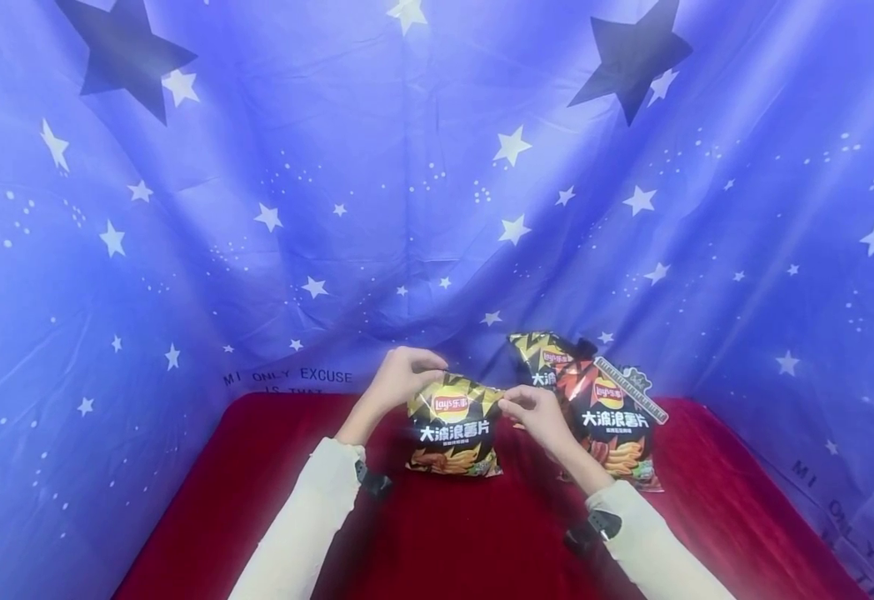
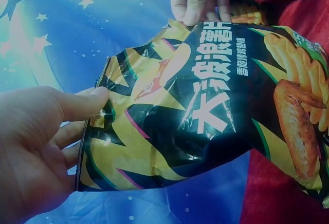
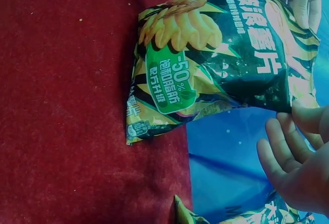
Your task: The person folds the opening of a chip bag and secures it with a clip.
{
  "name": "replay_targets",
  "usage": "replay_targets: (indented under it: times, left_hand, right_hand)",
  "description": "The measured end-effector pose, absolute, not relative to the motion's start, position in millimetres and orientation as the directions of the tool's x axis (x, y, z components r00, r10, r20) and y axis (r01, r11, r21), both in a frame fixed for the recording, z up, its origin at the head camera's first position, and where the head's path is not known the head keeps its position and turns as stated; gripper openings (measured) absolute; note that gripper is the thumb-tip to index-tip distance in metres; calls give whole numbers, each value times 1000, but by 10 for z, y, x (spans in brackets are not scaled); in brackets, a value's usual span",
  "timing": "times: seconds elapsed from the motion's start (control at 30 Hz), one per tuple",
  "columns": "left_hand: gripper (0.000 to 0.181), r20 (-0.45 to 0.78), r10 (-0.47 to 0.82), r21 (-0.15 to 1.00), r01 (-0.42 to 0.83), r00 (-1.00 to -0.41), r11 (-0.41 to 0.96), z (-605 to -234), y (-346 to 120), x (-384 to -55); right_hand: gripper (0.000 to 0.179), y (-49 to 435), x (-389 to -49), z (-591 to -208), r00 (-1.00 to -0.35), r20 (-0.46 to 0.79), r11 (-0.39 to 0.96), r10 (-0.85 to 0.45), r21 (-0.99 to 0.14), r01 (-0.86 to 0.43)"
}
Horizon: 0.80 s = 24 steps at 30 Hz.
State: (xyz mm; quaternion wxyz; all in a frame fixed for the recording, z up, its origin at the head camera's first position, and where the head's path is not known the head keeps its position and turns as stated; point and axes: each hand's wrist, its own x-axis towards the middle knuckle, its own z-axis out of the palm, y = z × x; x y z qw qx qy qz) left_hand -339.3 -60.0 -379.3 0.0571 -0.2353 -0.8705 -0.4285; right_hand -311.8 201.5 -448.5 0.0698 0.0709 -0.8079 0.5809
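Observation:
Both hands hold up a black and yellow bag of Lay's potato chips [image 1: 451, 429] by its top, its printed front turned to the head view. My left hand [image 1: 402, 383] pinches the upper left corner, thumb on the front face and fingers behind, as the left wrist view shows. At the upper right corner my right hand [image 1: 537, 417] pinches the bag's edge between thumb and fingers. In the right wrist view the bag's lower part, with a green label [image 3: 169, 77], hangs over the red cloth.
To the right stand a red and black chip bag [image 1: 616, 433] and, behind it, another yellow and black bag [image 1: 541, 354]. A ruler-like strip [image 1: 631, 390] lies across the red bag's top corner. Red cloth [image 1: 466, 542] covers the table; a blue starry curtain [image 1: 407, 208] hangs behind.

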Motion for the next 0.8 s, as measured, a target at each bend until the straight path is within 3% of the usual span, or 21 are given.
replay_targets:
  times: [0.43, 0.8]
  left_hand:
    - [19, 273, 390, 761, 445, -879, 472, -3737, -577, -3393]
    - [15, 280, 388, 752, 452, -878, 480, -3725, -581, -3421]
  right_hand:
    - [28, 2036, -3117, -4426, -993, 111, 237, -49, -964, -120]
    - [30, 2024, -3126, -4410, -993, 112, 233, -41, -965, -119]
